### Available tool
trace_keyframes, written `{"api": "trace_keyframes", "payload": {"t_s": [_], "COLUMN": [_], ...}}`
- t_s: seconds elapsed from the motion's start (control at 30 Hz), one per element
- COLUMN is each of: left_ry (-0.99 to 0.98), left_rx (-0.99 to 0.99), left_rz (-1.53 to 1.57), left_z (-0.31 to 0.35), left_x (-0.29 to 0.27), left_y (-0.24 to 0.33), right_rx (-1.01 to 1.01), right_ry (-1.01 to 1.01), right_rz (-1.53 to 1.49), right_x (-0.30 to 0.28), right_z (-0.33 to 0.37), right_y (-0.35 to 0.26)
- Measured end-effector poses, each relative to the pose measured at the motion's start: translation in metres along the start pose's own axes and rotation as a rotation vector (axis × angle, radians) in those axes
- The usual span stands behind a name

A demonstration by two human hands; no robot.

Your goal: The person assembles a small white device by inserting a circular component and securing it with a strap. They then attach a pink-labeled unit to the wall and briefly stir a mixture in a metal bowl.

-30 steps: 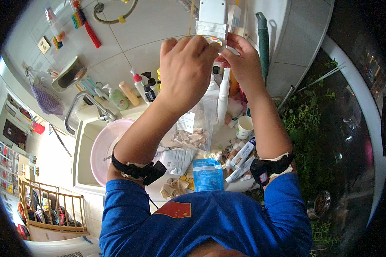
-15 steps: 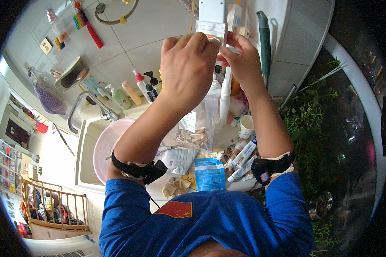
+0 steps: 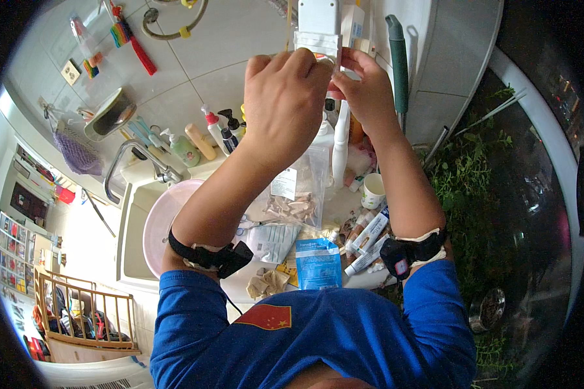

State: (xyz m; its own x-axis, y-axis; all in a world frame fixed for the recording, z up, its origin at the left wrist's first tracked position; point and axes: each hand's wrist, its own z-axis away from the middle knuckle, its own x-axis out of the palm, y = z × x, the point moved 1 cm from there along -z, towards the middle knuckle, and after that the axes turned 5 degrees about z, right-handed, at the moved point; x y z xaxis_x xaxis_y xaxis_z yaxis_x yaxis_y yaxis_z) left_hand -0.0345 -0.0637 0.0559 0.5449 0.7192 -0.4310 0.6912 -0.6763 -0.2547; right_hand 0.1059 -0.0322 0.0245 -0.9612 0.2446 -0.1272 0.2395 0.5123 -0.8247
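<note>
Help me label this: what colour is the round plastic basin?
Round plastic basin: pale pink, shown in the head view.

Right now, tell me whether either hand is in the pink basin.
No, the left hand and right hand are both up by the white unit, away from the basin.

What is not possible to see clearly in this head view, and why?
All in the head view:
Left hand: fingertips hidden behind its own knuckles, so its grip is unclear.
Rectangular white box: upper end cut off by the top edge.
Round pale pink basin: right part hidden by the left forearm.
Bright blue flat pouch: smaller print too tiny to read.
</note>
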Motion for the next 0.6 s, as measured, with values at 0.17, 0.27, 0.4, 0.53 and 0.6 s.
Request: {"api": "trace_keyframes", "payload": {"t_s": [0.17, 0.27, 0.4, 0.53, 0.6], "left_ry": [-0.031, -0.029, -0.014, -0.016, -0.013], "left_rx": [-0.018, -0.021, -0.018, -0.02, -0.014], "left_rz": [-0.024, -0.014, 0.001, -0.005, -0.017], "left_z": [0.0001, 0.0005, 0.0015, 0.0012, 0.0009], "left_x": [0.0, 0.0002, 0.001, 0.0019, 0.0018], "left_y": [0.001, 0.0009, 0.0001, 0.0002, 0.0004], "right_rx": [0.097, 0.143, 0.14, 0.129, 0.129], "right_ry": [-0.056, -0.084, -0.069, -0.047, -0.045], "right_rz": [-0.216, -0.268, -0.219, -0.219, -0.217], "right_x": [-0.0021, -0.005, -0.0041, -0.0026, -0.0025], "right_z": [0.0002, -0.0001, -0.0006, -0.0006, -0.0012], "right_y": [0.0047, 0.0039, 0.0022, 0.0023, 0.0028]}}
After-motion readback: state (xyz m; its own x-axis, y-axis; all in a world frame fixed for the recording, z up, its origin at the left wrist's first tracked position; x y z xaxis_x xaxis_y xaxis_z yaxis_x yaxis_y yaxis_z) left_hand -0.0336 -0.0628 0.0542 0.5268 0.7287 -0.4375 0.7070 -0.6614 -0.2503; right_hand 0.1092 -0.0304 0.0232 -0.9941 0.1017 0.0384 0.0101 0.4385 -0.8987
